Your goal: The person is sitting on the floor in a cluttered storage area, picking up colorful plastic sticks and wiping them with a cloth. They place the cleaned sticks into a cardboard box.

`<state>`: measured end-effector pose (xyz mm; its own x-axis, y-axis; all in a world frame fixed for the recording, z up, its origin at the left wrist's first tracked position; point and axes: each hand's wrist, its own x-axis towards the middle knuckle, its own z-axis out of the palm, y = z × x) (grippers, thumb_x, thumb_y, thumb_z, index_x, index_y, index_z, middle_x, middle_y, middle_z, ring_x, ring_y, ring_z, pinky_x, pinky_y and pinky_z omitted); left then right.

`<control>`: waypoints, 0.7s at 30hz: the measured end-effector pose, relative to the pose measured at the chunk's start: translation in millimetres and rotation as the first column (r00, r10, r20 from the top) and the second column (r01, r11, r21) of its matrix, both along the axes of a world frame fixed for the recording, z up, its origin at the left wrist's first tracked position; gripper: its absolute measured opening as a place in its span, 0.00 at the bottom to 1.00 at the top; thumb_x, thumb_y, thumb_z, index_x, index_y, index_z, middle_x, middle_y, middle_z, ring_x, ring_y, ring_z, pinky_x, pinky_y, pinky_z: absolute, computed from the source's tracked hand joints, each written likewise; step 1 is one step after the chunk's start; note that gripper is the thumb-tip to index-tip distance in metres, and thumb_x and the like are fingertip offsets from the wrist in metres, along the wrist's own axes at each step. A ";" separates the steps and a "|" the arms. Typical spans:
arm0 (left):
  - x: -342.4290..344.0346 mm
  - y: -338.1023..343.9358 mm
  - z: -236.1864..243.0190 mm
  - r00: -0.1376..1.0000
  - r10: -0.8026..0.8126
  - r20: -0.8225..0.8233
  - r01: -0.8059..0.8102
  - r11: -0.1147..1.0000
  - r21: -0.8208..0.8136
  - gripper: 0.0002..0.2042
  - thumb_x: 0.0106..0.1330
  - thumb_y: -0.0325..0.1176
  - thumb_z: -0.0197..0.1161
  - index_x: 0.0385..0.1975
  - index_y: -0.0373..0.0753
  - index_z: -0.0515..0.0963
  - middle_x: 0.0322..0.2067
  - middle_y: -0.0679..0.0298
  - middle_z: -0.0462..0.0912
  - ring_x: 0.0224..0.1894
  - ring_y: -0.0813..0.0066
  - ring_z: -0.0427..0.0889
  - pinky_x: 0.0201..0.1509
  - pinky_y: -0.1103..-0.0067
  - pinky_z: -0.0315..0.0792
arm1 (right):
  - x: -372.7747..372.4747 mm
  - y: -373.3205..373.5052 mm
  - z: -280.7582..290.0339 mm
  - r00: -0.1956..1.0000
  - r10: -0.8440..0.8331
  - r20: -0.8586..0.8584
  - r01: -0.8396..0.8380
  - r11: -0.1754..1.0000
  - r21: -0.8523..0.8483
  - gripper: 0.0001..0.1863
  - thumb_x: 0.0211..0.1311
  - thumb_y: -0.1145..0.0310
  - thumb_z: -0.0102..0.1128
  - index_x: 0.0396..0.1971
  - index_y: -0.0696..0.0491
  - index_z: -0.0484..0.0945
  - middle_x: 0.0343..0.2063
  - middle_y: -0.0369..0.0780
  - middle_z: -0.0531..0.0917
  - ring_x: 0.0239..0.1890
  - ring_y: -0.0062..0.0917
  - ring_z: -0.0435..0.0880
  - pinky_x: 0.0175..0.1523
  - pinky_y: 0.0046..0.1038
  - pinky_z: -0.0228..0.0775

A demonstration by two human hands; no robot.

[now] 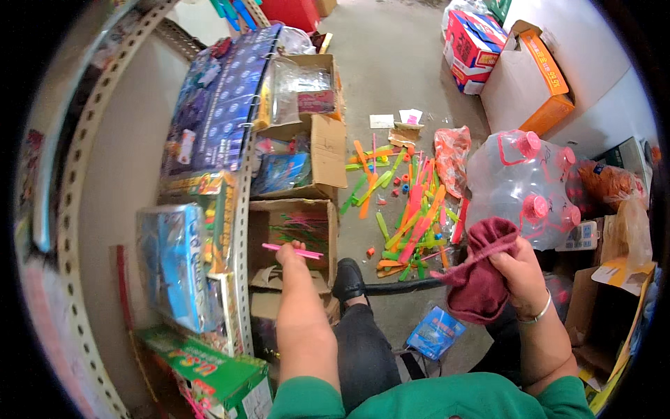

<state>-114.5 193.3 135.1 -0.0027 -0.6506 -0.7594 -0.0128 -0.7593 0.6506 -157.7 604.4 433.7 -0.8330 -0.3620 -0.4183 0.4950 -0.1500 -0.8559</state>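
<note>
Pink thin plastic sticks (312, 254) are pinched in my left hand (290, 253), held over an open cardboard box (326, 267). More thin green and pink sticks (296, 222) lie inside that box. My right hand (523, 276) is closed around a crumpled maroon cloth (478, 290), lifted in front of the large clear bottles. On the floor between my hands spreads a loose heap of flat plastic strips (419, 227) in pink, orange, yellow and green. Small red and blue caps (397, 190) are scattered among them.
At left, a metal shelf post (244, 307) stands beside packaged toys (174, 265) and further cardboard boxes (328, 150). To the right are bundled clear bottles with pink caps (534, 206), an orange-white carton (527, 80) and an orange plastic bag (452, 159). A blue packet (436, 332) lies near my legs.
</note>
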 end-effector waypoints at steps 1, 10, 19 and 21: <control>1.2 -12.1 -18.6 0.999 0.032 0.004 -0.032 0.999 -0.002 0.10 0.56 0.20 0.40 0.38 0.33 0.62 0.19 0.60 0.71 0.18 0.71 0.70 0.31 0.68 0.72 | 0.9 -0.1 -2.1 1.000 -0.005 -0.004 0.005 1.000 0.004 0.16 0.50 0.73 0.52 0.41 0.62 0.69 0.36 0.38 0.76 0.38 0.21 0.75 0.45 0.24 0.67; -25.2 4.5 -23.5 0.903 -0.331 0.275 0.385 0.907 -0.171 0.17 0.62 0.38 0.48 0.46 0.36 0.62 0.48 0.55 0.63 0.47 0.63 0.65 0.49 0.65 0.63 | -12.4 30.9 3.0 0.783 -0.393 -0.483 0.439 0.898 -0.019 0.29 0.51 0.58 0.55 0.51 0.57 0.60 0.47 0.45 0.69 0.47 0.33 0.72 0.52 0.35 0.65; -103.7 110.3 81.4 0.349 -0.777 0.524 0.701 -0.154 -0.696 0.07 0.60 0.33 0.51 0.28 0.35 0.70 0.21 0.66 0.72 0.24 0.74 0.70 0.29 0.79 0.66 | 12.1 46.2 7.9 0.918 -0.365 0.153 0.385 0.913 -0.134 0.26 0.53 0.67 0.51 0.52 0.59 0.58 0.44 0.45 0.71 0.43 0.32 0.74 0.49 0.30 0.67; -123.1 129.7 61.3 0.186 -0.749 0.636 0.722 -0.335 -0.606 0.08 0.58 0.34 0.51 0.30 0.35 0.72 0.26 0.60 0.75 0.30 0.67 0.75 0.36 0.76 0.68 | 7.4 52.8 12.7 0.923 -0.384 0.024 0.384 0.914 -0.129 0.26 0.52 0.66 0.51 0.51 0.59 0.58 0.45 0.46 0.71 0.44 0.31 0.73 0.51 0.30 0.65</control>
